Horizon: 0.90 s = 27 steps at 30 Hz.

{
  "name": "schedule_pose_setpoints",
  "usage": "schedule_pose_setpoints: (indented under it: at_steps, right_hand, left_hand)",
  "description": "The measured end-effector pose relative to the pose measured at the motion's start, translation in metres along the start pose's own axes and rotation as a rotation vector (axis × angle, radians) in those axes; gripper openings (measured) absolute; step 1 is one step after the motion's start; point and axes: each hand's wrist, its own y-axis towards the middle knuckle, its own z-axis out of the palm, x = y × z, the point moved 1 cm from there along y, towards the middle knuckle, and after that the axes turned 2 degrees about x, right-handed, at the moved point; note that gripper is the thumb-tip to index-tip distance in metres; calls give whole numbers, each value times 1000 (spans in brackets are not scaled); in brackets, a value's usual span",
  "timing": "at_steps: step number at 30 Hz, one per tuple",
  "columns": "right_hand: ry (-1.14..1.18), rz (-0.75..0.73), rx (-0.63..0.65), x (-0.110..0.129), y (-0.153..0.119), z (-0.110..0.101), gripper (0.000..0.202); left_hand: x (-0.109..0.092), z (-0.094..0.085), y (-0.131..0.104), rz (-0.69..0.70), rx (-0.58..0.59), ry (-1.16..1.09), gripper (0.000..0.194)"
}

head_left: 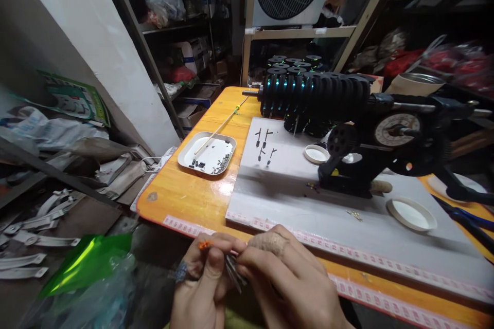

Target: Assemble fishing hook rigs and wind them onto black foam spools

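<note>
Both hands meet low in the view, in front of the table's near edge. My left hand (pixel 206 277) is closed, with a small orange piece (pixel 205 244) showing between thumb and forefinger. Thin dark strands (pixel 234 273) hang between the two hands. My right hand (pixel 287 277) is closed at these strands, its fingertips close to the left ones; a beige wrap (pixel 270 242) covers one finger. What exactly the right fingertips pinch is too small to make out.
A white tray (pixel 185 157) of small parts and a thin stick (pixel 219 127) lie on the orange table (pixel 165 200). On a grey board (pixel 270 195) stand a black machine (pixel 343 164), round dishes (pixel 412 214) and small dark pieces (pixel 264 144). A measuring tape (pixel 370 262) runs along the edge.
</note>
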Motion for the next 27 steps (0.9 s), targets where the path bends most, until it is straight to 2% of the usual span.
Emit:
schedule_pose_setpoints:
  at_steps: [3, 7, 11, 16, 19, 23, 27]
  right_hand:
    - [64, 75, -41, -1, -1, -10, 24]
    - [154, 207, 24, -3, 2, -16, 24]
    - [206, 228, 50, -3, 4, -13, 23]
    - [152, 271, 62, -1, 5, -9, 18]
    - [123, 276, 6, -2, 1, -6, 17]
    - [132, 245, 1, -5, -5, -6, 19]
    - [137, 249, 41, -8, -9, -12, 21]
  left_hand:
    - [-1, -3, 4, -6, 17, 74, 38]
    - [-2, -9, 8, 80, 144, 322, 39]
    - [-4, -10, 6, 107, 252, 454, 38]
    - [-5, -10, 1, 177, 240, 559, 36]
    - [-1, -12, -2, 103, 195, 538, 41]
    - [1, -12, -6, -113, 199, 292, 43]
    - [-4, -9, -4, -65, 245, 198, 41]
